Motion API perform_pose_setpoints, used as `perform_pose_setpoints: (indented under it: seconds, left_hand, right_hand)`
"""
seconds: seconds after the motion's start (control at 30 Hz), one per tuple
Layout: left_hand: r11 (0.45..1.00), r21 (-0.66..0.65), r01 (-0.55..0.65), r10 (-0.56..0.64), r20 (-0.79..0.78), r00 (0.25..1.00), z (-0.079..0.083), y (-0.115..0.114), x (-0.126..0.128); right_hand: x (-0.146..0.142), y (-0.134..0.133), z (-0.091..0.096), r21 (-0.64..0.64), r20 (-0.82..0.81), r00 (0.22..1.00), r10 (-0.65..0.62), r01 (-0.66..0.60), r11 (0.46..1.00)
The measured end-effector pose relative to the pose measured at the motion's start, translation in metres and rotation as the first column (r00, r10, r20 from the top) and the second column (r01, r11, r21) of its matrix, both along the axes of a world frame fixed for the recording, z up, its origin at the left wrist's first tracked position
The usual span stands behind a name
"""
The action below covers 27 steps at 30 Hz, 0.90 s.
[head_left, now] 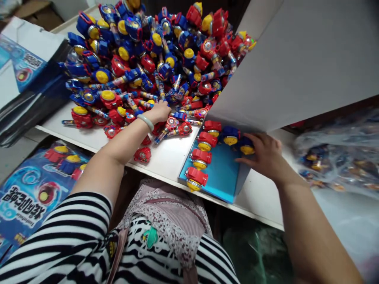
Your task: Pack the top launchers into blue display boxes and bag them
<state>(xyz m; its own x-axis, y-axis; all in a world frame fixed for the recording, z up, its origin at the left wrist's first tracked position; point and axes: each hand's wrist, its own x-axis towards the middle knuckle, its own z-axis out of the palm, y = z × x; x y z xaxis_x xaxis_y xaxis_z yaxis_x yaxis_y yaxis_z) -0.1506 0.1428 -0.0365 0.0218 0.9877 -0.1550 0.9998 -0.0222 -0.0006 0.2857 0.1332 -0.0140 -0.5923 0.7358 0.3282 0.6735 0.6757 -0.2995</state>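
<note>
My left hand [161, 111] reaches into the near edge of a big pile of red and blue plastic toys [124, 53] with yellow knobs and clear tubes. Its fingers are bent down together, and what they grip is hidden. My right hand [266, 156] has its thumb and fingers around a blue toy with a yellow knob [247, 148], at the far right corner of a shallow blue box [222, 167]. Beside that toy sits another blue toy [231, 136]. Several red toys [199, 157] stand in a row along the box's left side.
A large white panel [281, 59] rises behind the box. Printed blue packaging cards [26, 197] lie at lower left, with more printed packaging [23, 63] above. Clear plastic bags of toys [340, 154] are on the right. The white table edge [166, 177] runs before my lap.
</note>
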Motion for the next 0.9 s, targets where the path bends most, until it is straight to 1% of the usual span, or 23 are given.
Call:
perform_pose_setpoints:
  seconds: [0.07,0.1,0.13,0.17,0.2,0.27,0.3,0.33,0.37,0.43,0.47,0.5,0.53,0.57,0.6,0.63,0.67,0.7,0.73,0.8,0.83,0.87,0.9]
  left_hand:
    - [0.999,0.006,0.037,-0.037,-0.003,0.999,0.005,-0.001,-0.007]
    - [0.998,0.028,0.048,-0.049,0.019,0.999,0.008,-0.004,-0.013]
    - [0.997,0.055,0.046,-0.05,0.059,0.997,0.012,-0.009,-0.018]
    - [0.996,0.083,0.033,-0.043,0.124,0.991,0.016,-0.016,-0.023]
    - [0.993,0.12,0.013,-0.038,0.214,0.976,0.02,-0.024,-0.025]
    - [0.969,0.247,-0.028,-0.084,0.432,0.898,0.027,-0.042,-0.017]
    - [0.942,0.333,-0.041,-0.151,0.531,0.834,0.029,-0.051,-0.007]
    - [0.905,0.421,-0.056,-0.231,0.598,0.767,0.03,-0.059,0.005]
    - [0.862,0.503,-0.07,-0.309,0.63,0.712,0.031,-0.066,0.02]
    - [0.778,0.624,-0.064,-0.446,0.622,0.643,0.031,-0.075,0.048]
    - [0.754,0.656,-0.03,-0.507,0.61,0.609,0.032,-0.074,0.058]
    - [0.744,0.668,0.01,-0.557,0.612,0.561,0.032,-0.071,0.064]
    - [0.749,0.662,0.035,-0.586,0.635,0.504,0.032,-0.064,0.065]
    - [0.767,0.642,0.02,-0.581,0.68,0.448,0.032,-0.053,0.061]
    - [0.795,0.605,-0.047,-0.536,0.736,0.414,0.03,-0.039,0.054]
    - [0.821,0.548,-0.161,-0.454,0.797,0.399,0.028,-0.023,0.044]
    - [0.82,0.475,-0.319,-0.336,0.851,0.402,0.024,-0.004,0.033]
    - [0.802,0.391,-0.452,-0.199,0.888,0.414,0.019,0.015,0.023]
    - [0.793,0.303,-0.528,-0.069,0.906,0.417,0.013,0.033,0.016]
    - [0.787,0.154,-0.597,0.139,0.899,0.416,0.004,0.061,0.008]
    - [0.788,0.115,-0.605,0.199,0.882,0.427,0.002,0.07,0.008]
    - [0.79,0.107,-0.603,0.228,0.863,0.452,0.001,0.076,0.009]
    - [0.802,0.13,-0.583,0.223,0.841,0.494,0.001,0.079,0.011]
  right_hand:
    - [-0.008,-0.021,0.025,0.058,-0.102,0.992,-0.07,0.076,0.995]
    - [-0.016,-0.034,0.037,0.08,-0.194,0.974,-0.115,0.133,0.988]
    - [-0.026,-0.047,0.048,0.08,-0.3,0.944,-0.139,0.17,0.982]
    - [-0.04,-0.06,0.056,0.05,-0.394,0.909,-0.136,0.169,0.984]
    - [-0.056,-0.07,0.062,-0.003,-0.465,0.878,-0.109,0.122,0.993]
    - [-0.094,-0.08,0.065,-0.116,-0.534,0.846,-0.007,-0.065,0.991]
    - [-0.115,-0.079,0.063,-0.155,-0.555,0.831,0.037,-0.147,0.977]
    - [-0.135,-0.074,0.06,-0.182,-0.575,0.816,0.057,-0.196,0.964]
    - [-0.153,-0.067,0.056,-0.192,-0.604,0.795,0.057,-0.214,0.958]
    - [-0.177,-0.051,0.049,-0.159,-0.673,0.738,0.035,-0.191,0.969]
    - [-0.181,-0.044,0.048,-0.134,-0.701,0.713,0.02,-0.159,0.978]
    - [-0.179,-0.038,0.048,-0.105,-0.723,0.691,0.007,-0.121,0.987]
    - [-0.17,-0.034,0.05,-0.073,-0.743,0.669,-0.003,-0.077,0.994]
    - [-0.156,-0.033,0.053,-0.037,-0.763,0.647,-0.01,-0.029,0.999]
    - [-0.138,-0.034,0.056,0.001,-0.783,0.623,-0.012,0.021,1.0]
    - [-0.117,-0.036,0.06,0.041,-0.802,0.597,-0.011,0.073,0.996]
    - [-0.095,-0.04,0.062,0.08,-0.819,0.573,-0.01,0.131,0.988]
    - [-0.075,-0.046,0.061,0.104,-0.826,0.563,-0.022,0.191,0.976]
    - [-0.059,-0.052,0.058,0.109,-0.82,0.57,-0.054,0.248,0.963]
    - [-0.038,-0.064,0.043,0.072,-0.765,0.622,-0.168,0.342,0.937]
    - [-0.035,-0.069,0.03,0.051,-0.723,0.652,-0.226,0.377,0.925]
    - [-0.036,-0.073,0.016,0.04,-0.683,0.682,-0.264,0.396,0.917]
    - [-0.04,-0.076,0.001,0.053,-0.653,0.708,-0.27,0.398,0.916]
